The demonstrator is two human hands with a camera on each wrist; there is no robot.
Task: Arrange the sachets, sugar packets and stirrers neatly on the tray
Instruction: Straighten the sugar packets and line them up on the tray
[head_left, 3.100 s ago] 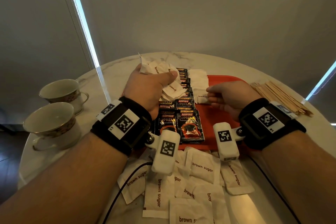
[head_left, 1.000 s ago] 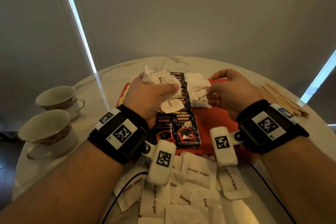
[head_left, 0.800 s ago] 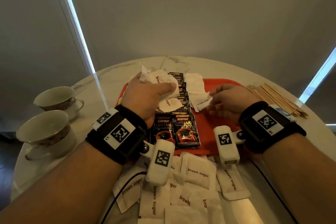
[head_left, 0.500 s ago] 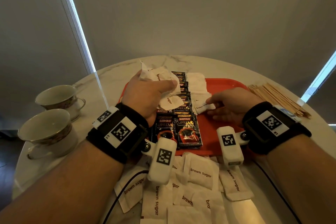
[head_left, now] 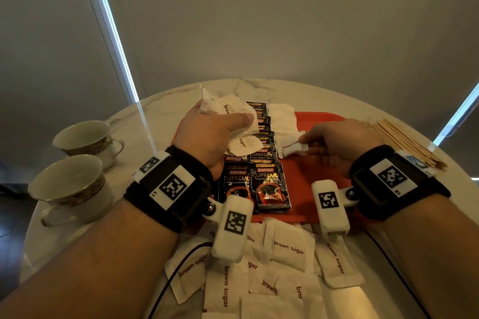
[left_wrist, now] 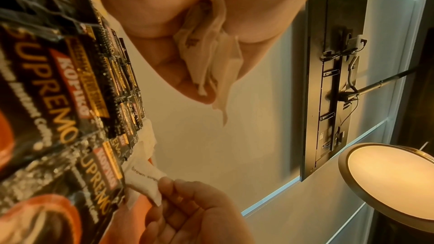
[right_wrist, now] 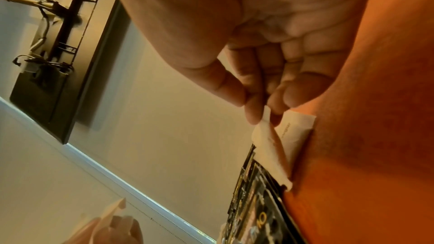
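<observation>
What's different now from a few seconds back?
The right hand has lowered one sugar packet onto the row on the red tray, beside the coffee sachets, and still pinches it. The left hand still holds its bunch of packets; the stirrers and cups haven't moved.

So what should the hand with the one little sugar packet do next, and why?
Probably lay it flat and let go. The right hand pinches one sugar packet low over the red tray, at the near end of the white row beside the coffee sachets.
</observation>
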